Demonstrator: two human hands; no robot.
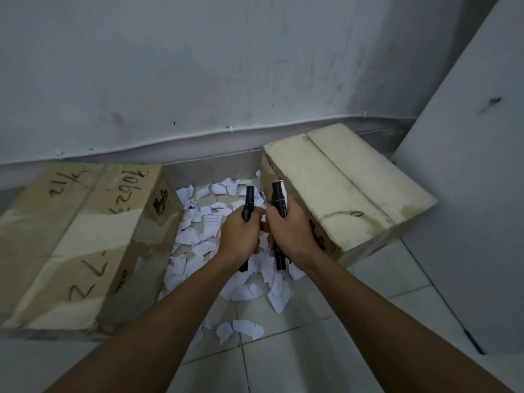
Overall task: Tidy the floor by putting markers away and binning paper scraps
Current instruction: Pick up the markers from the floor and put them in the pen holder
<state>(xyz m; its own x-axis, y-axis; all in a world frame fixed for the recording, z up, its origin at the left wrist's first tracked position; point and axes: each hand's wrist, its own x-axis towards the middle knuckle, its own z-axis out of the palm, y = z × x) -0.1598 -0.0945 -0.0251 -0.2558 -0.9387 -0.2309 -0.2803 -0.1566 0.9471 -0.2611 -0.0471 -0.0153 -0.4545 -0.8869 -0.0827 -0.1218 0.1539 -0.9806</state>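
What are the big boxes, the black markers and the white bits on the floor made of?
The left box and right box look like matte brown cardboard, creased and worn. The markers seem smooth black plastic, faintly shiny. The scraps are thin white paper, torn ragged.

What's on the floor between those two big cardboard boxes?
In the head view, torn white paper scraps litter the grey tiled floor between the brown cardboard box and the pale cardboard box.
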